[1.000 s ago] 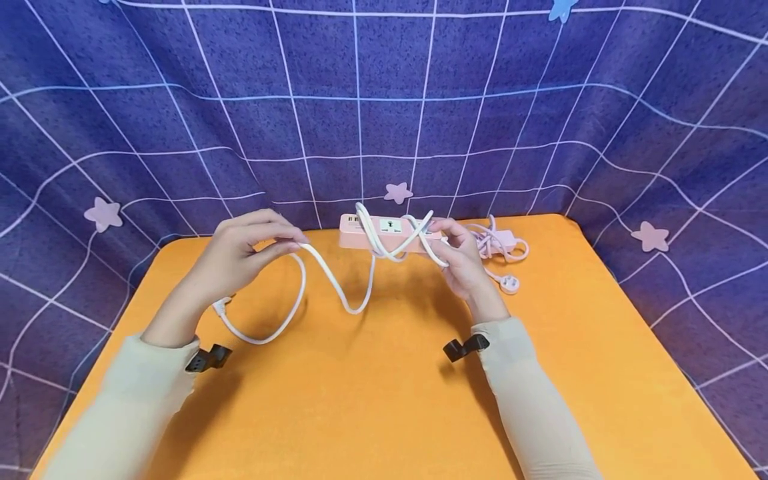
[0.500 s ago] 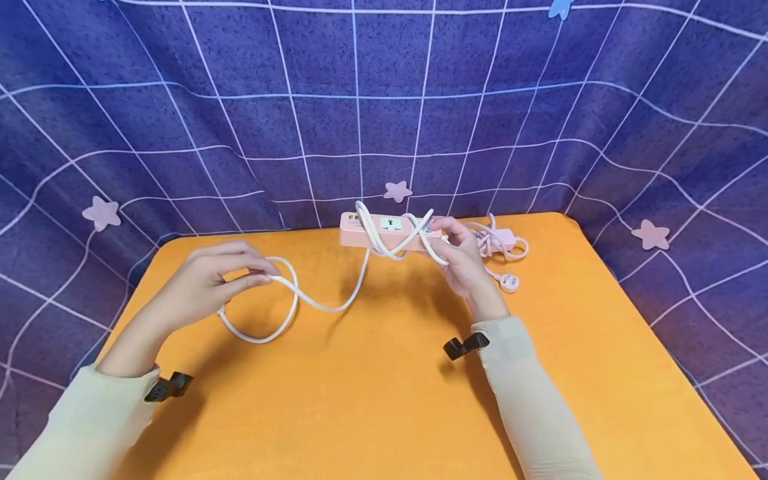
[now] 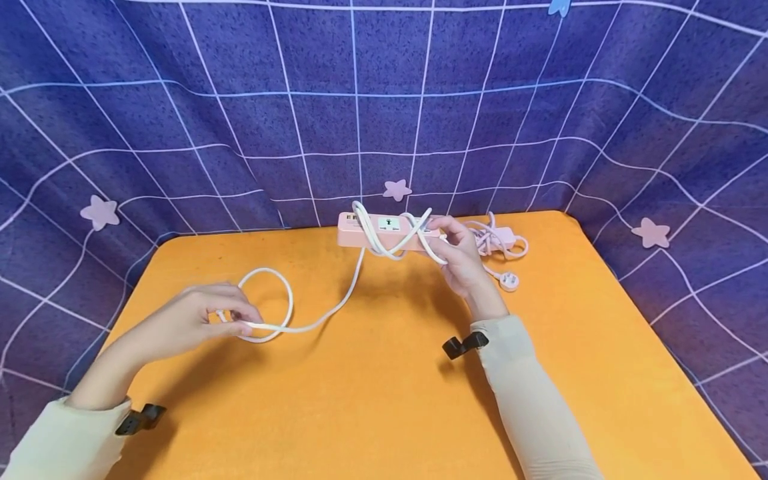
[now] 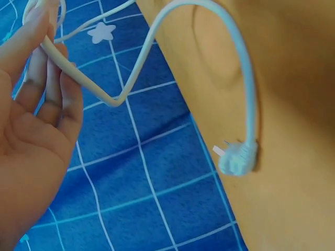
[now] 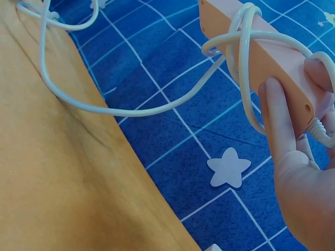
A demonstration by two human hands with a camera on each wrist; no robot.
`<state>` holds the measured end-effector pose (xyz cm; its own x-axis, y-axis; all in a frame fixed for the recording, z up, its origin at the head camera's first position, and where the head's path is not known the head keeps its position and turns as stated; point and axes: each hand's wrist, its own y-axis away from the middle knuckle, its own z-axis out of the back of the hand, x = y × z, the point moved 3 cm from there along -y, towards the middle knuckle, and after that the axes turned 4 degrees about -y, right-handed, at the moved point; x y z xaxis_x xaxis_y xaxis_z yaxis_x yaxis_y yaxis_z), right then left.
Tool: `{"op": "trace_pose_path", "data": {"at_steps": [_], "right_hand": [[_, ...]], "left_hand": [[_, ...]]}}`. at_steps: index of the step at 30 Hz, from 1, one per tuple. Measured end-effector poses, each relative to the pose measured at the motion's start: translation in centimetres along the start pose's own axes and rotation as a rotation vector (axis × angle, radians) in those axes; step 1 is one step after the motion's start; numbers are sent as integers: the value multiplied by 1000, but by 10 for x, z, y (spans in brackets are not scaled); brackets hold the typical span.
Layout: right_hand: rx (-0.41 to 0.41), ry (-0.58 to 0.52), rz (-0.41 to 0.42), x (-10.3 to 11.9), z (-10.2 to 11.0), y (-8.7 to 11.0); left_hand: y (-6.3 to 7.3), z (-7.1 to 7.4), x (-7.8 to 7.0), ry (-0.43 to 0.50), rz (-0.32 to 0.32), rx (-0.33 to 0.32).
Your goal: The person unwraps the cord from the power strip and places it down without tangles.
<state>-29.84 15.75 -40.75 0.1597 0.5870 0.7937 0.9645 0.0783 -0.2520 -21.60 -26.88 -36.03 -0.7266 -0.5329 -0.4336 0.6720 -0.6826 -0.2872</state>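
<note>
My right hand [image 3: 463, 262] grips the right end of a pink power strip [image 3: 350, 235], held up above the far part of the table. Loops of its white cord [image 5: 244, 78] cross over the strip's body. At the left, my left hand [image 3: 195, 319] pinches the cord between thumb and fingers. From there the cord [image 3: 336, 309] sags and rises to the strip. Its free end curves round in a loop to the plug [image 4: 238, 158], which lies on the table in the left wrist view; in the head view the left hand mostly hides that plug.
Behind the right hand, a second pink bundle of wound cord [image 3: 495, 241] lies on the orange table [image 3: 384, 400], its round plug [image 3: 509, 282] in front. A blue curtain [image 3: 384, 120] with white grid lines and star shapes encloses the back and sides.
My left hand has moved left and toward me, drawing its stretch of cord lower and straighter. The right hand and the power strip have stayed almost in place.
</note>
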Motion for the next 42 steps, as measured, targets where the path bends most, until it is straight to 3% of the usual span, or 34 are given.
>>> {"op": "trace_pose_path", "data": {"at_steps": [6,15,19,29,37,42], "right_hand": [[3,4,8,0,-1,0],[7,2,17,-1,-1,0],[17,-9,12,-1,-2,0],[20,-16,1,-2,-2,-1],[19,-18,9,-2,-2,0],[21,-27,4,-2,-3,1]], "left_hand": [[17,-12,7,78,40,57],[38,-34,17,187,34,201],[44,-40,20,185,43,225],[43,-57,26,-99,43,213],[33,-51,30,-359,-56,68],[29,-47,38,-470,-31,16]]}}
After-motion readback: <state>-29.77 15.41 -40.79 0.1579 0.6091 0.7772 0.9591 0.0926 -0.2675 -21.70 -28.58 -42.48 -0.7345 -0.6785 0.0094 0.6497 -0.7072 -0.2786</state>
